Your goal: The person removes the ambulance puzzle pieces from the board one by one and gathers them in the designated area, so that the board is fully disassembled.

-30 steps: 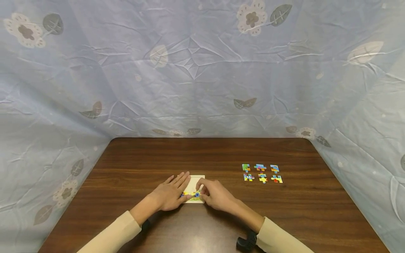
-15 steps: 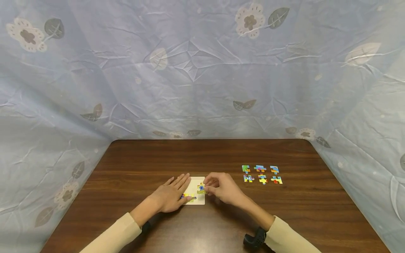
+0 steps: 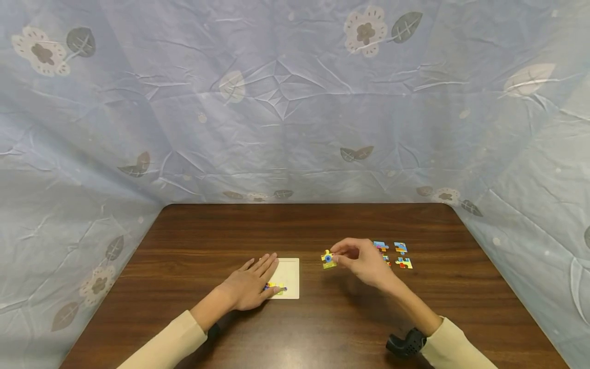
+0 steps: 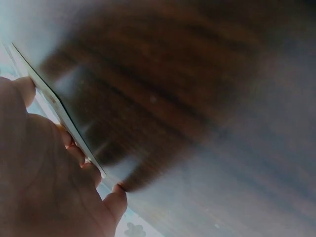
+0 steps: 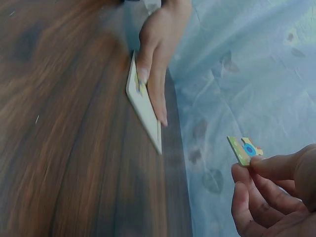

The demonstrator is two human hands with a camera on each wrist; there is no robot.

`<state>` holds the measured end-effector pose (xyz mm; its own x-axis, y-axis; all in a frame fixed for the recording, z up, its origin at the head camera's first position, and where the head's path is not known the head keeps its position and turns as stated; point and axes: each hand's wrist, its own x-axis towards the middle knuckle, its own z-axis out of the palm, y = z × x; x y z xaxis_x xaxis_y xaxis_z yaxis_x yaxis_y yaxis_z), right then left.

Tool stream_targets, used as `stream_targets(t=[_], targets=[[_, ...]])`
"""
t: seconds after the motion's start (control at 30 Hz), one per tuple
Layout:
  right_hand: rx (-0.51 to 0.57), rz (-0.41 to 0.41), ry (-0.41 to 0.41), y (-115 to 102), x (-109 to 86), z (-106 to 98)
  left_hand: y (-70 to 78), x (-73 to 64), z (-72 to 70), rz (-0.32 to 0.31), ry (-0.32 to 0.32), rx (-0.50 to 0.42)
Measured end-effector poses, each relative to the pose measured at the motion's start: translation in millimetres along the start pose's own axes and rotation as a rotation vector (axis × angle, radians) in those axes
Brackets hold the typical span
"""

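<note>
We see the left hand (image 4: pixel 49 168) laid over a thin pale board (image 4: pixel 60 109), with one fingertip meeting the dark wooden table (image 4: pixel 163 103) just past the board's lower end. Out beyond the board's near edge, we make out blurry dark reflections; below the board, pale cloth (image 4: pixel 129 219) with a grey flower.

A: Was there room to pass?
B: Yep, bench (image 3: pixel 304 228) lay free between the curtain (image 3: pixel 286 169) and white tray (image 3: pixel 289 270). The left hand (image 3: pixel 248 286) covered the tray's left side tho.
A: And the loose puzzle pieces (image 3: pixel 399 247)?
B: The right hand (image 3: pixel 365 261) was partly in the way.
</note>
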<state>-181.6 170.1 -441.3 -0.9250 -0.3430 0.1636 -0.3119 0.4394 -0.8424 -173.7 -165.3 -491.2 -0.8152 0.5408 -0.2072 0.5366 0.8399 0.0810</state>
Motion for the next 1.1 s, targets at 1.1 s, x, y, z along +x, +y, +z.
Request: stream_targets(t=[1.1], targets=[[-0.004, 0.375, 0.042, 90, -70.1, -126, -1.0, 1.3, 1.9, 0.000, -0.001, -0.019]])
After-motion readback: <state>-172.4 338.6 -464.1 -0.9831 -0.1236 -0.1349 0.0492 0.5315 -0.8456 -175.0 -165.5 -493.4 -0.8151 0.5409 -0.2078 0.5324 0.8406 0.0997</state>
